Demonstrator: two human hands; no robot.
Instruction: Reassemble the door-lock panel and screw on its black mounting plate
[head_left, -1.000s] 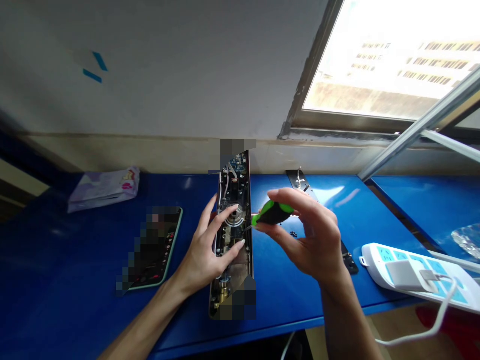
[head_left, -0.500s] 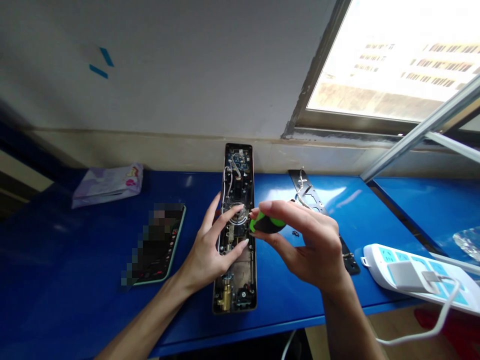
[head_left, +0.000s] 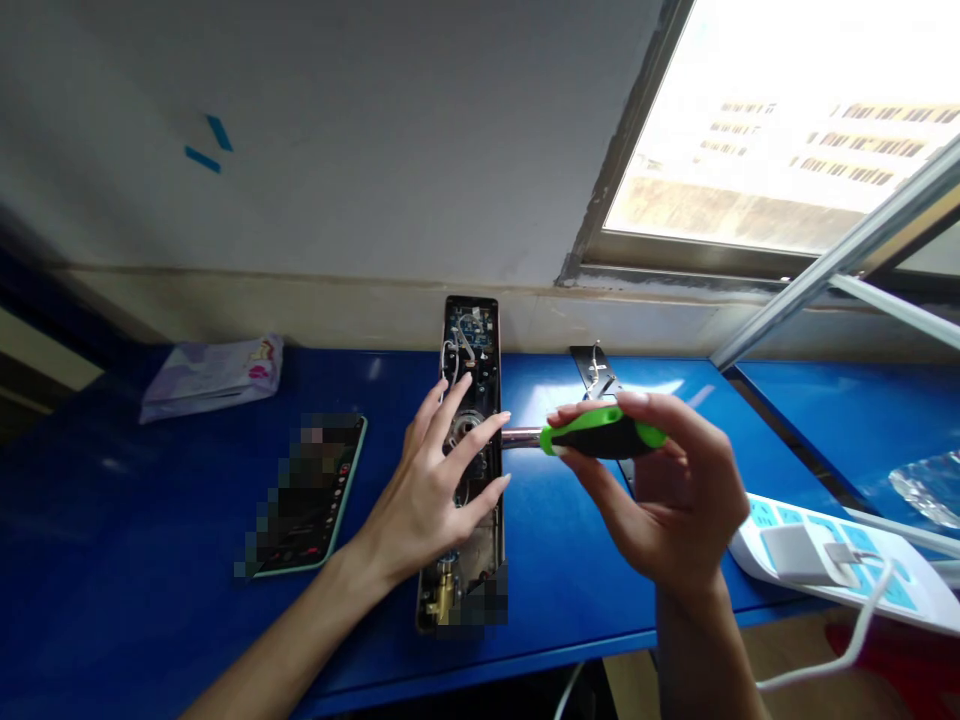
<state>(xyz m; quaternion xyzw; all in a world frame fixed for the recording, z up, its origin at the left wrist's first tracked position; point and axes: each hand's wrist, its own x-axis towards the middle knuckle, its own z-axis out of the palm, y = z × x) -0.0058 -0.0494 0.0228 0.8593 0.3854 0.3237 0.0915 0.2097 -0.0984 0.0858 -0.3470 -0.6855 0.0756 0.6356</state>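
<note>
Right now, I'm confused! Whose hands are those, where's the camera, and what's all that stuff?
There's no robot here. These are a person's two bare hands, seen by a camera worn on that person's head, looking forward and down. The left hand is spread over a long, open case with wires and small parts inside. The right hand holds a green-and-black screwdriver-like tool, its shaft pointing toward the case. On the blue table, a phone and a packet lie to the left. To the right are a dark plate, partly hidden, and a white power strip.
</note>
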